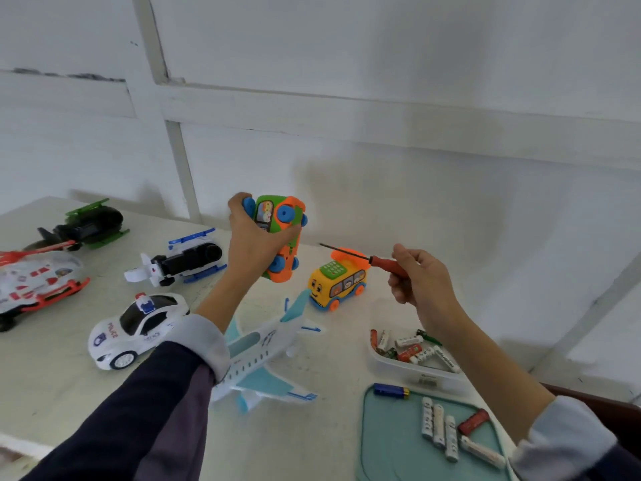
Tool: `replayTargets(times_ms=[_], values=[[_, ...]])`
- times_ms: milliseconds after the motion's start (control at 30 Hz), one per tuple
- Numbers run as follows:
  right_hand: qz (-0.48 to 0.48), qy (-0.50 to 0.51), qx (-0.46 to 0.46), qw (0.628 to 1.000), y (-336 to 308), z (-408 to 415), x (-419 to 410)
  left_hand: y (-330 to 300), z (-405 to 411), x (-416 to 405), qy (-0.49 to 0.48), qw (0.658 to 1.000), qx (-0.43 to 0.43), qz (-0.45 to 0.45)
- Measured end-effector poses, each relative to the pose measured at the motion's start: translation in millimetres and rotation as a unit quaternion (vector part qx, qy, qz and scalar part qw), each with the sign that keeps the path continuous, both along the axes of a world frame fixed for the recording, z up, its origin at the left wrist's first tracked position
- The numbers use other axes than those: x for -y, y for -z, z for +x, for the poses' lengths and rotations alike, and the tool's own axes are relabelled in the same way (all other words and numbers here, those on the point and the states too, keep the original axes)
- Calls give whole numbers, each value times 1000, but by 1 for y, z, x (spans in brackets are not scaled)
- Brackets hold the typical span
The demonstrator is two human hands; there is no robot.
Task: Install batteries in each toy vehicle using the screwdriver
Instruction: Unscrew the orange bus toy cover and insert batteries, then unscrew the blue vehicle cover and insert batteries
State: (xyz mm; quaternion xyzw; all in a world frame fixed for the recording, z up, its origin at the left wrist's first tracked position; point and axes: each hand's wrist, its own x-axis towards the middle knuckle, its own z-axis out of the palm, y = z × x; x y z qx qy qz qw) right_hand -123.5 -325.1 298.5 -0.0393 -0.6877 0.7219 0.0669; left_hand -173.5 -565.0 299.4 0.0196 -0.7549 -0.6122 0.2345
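on the far left of the pale tabletop (52, 376) lie a red-and-white helicopter (34, 282) and, behind it, a green-and-black helicopter (86, 225). next come a blue-and-white helicopter (180, 260) and, nearer, a white police car (133, 329). the left hand (251, 243) is raised above the tabletop, its fingers curled tight around a green-and-orange toy vehicle (282, 234) with blue wheels, held on end with its underside facing the camera. below it lies a white-and-blue toy plane (263, 355), and a yellow toy bus (338, 284) stands just to the right. the right hand (421, 281) pinches the red handle of the screwdriver (364, 258), its dark tip pointing left toward the held vehicle, apart from it. a clear tub (416, 371) holds batteries, and loose batteries (440, 427) lie on a teal tray (388, 442).
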Motion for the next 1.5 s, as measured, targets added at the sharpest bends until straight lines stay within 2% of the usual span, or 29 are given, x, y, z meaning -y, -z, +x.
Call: replayTargets(times_ms=[67,133,233,333,433,633,733,833,1200,1267,1400,1500], values=[[-39,-3,12,999,0,-9,15,-7,-8,18,-1,995,-10,-102],[-72,4,30,997,0,-19,31,-14,-20,31,-28,972,-9,-234],[-108,15,50,993,2,-33,51,-15,-42,43,-51,909,10,-414],[-148,28,73,986,12,-44,63,4,-67,48,-30,835,74,-545],[-158,40,97,982,26,-49,73,33,-79,48,-18,773,101,-626],[-143,72,145,976,49,-49,84,79,-91,46,-12,732,91,-675],[-148,81,155,973,51,-49,84,93,-91,47,-11,731,84,-677],[-145,81,150,975,51,-47,85,96,-92,44,-11,710,87,-699],[-160,72,163,971,42,-39,87,88,-81,32,28,730,89,-677],[-167,62,166,970,41,-36,87,82,-79,34,38,747,106,-655],[-174,52,167,969,33,-34,91,57,-72,46,62,804,123,-578],[-180,47,161,969,26,-36,97,26,-76,74,57,811,82,-577]])
